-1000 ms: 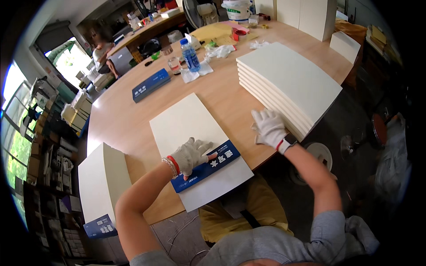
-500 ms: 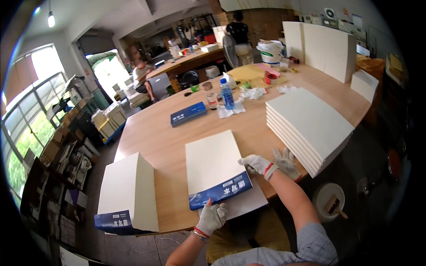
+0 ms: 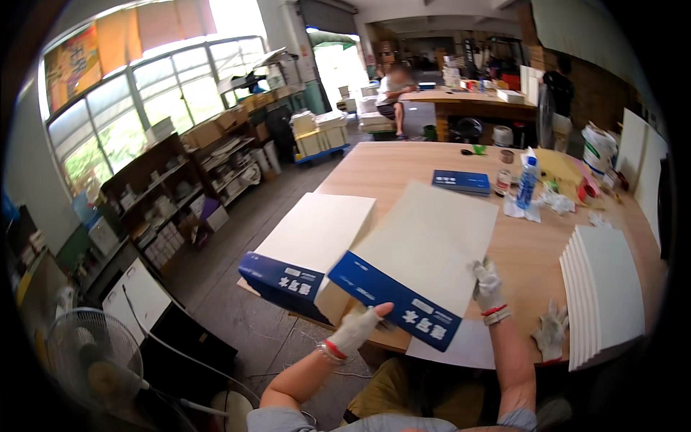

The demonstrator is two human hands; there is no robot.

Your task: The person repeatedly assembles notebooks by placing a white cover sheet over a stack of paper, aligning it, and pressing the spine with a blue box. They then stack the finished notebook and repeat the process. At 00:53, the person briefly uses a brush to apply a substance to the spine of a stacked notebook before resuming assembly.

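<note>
We judge the flat white box (image 3: 425, 252) light but floppy: left hand (image 3: 358, 330) pinches its blue end, right hand (image 3: 489, 286) apparently grips its edge.

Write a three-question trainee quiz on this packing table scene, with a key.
1. True or false: both hands grip the white board with the blue band.
2. Which hand holds the blue-banded end? A) left hand B) right hand
3. Fill in: the stack of white boards lies to the person's ____.

Key: 1 true; 2 A; 3 right. A spare glove lies on the wooden table beside that stack.
</note>
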